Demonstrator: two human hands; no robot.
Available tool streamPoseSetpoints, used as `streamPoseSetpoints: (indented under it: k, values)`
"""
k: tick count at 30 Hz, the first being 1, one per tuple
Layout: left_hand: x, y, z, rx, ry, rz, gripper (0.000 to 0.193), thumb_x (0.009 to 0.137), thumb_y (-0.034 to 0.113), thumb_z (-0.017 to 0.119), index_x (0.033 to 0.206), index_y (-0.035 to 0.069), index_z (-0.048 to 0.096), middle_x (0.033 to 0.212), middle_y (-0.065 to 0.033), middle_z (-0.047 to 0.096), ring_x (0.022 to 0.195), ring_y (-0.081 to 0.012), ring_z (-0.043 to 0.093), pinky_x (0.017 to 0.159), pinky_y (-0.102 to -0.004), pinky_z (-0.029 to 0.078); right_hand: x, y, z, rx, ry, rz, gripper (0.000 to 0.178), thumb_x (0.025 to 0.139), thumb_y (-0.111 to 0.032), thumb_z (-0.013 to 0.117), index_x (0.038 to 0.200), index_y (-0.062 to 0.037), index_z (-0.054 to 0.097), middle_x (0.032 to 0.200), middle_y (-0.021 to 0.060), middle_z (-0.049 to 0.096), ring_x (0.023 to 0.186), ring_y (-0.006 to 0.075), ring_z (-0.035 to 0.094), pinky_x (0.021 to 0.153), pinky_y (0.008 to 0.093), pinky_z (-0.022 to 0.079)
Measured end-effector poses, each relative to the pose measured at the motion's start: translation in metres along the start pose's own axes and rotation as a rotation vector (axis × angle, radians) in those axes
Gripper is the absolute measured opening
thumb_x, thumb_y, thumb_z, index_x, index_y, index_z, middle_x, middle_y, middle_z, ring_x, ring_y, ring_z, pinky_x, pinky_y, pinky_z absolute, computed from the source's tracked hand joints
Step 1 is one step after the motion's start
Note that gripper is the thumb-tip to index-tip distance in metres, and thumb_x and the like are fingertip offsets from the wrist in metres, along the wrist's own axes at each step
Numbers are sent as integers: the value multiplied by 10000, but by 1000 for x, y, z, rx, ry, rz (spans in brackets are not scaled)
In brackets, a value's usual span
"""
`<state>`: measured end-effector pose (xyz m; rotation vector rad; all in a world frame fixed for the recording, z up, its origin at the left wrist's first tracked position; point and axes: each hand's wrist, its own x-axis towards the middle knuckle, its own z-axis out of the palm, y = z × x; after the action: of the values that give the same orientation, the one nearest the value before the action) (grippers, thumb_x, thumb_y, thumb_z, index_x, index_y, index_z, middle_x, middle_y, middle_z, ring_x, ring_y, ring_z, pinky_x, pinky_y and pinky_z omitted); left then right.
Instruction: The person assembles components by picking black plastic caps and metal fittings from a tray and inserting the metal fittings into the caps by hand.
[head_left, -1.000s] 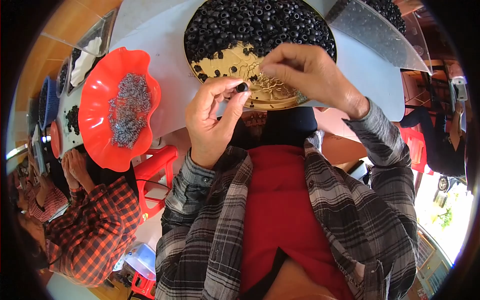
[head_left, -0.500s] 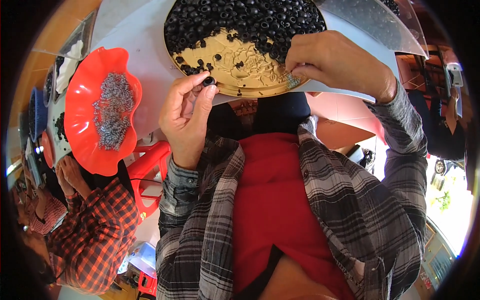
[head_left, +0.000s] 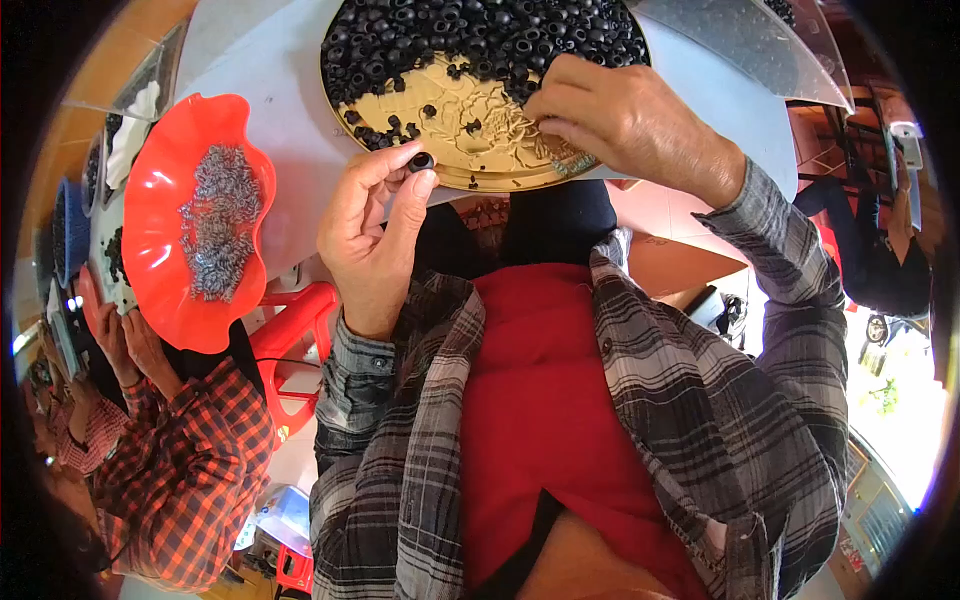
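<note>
Thumb and forefinger of my left hand (head_left: 372,225) pinch a small black hollow plastic piece (head_left: 421,161), its round opening facing up, at the near edge of a round gold tray (head_left: 455,172). Over the tray's right side is my right hand (head_left: 630,120), its fingers closed together; whatever lies between the fingertips is hidden. Just below that hand, a little cluster of small metal springs (head_left: 573,163) lies on the tray near its rim. A heap of similar black pieces (head_left: 480,35) fills the far part of the tray, with a few smaller black bits (head_left: 390,132) scattered nearer.
To the left stands a red wavy-edged bowl (head_left: 150,220) holding a pile of small metal springs (head_left: 222,225). A clear plastic sheet or lid (head_left: 740,40) sits at the far right. A co-worker in a checked shirt (head_left: 205,470) works at the left, beside a red stool (head_left: 305,330).
My right hand has moved left and slightly away from me, leaving the springs near the rim more in view. My left hand keeps its pinch on the black piece, almost unmoved.
</note>
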<state>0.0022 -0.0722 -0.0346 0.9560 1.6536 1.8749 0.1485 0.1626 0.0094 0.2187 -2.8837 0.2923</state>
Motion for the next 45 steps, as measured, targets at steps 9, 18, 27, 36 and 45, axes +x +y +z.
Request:
streamPoseSetpoints:
  k: [9,18,27,36,45]
  values:
    - [-2,-1,-2,-16,-2,-37,262,937,-37,647,1197,-46,624,1096,-64,620,981,-118,612,876,-247,515,2,-1,-40,232,-356,77,143,876,-158,622,833,-23,643,807,141,624,815,350,650,750,449,509]
    - [-2,3,-1,-9,3,-56,262,936,-32,652,1196,-48,627,1089,-59,620,976,-112,608,870,-243,513,2,-9,-14,44,-274,2,146,830,-157,667,850,-24,612,821,128,606,767,337,655,675,415,534]
    - [-1,4,0,40,-3,-29,258,955,-2,626,1210,-41,611,1075,-131,679,935,-179,674,869,-298,540,13,-7,4,71,76,69,117,873,-157,666,935,-62,638,842,94,613,708,302,657,626,393,541]
    - [2,2,-1,46,3,3,258,956,1,627,1208,-49,607,1086,-148,685,931,-182,677,865,-304,548,6,-9,-7,155,6,50,99,876,-148,657,929,-65,654,848,89,622,737,304,662,651,393,546]
    - [1,3,1,58,-18,5,256,957,8,629,1207,-42,609,1087,-148,685,935,-188,677,862,-312,552,11,-23,21,125,-11,45,133,856,-172,667,862,-57,601,843,108,577,697,337,640,607,430,526]
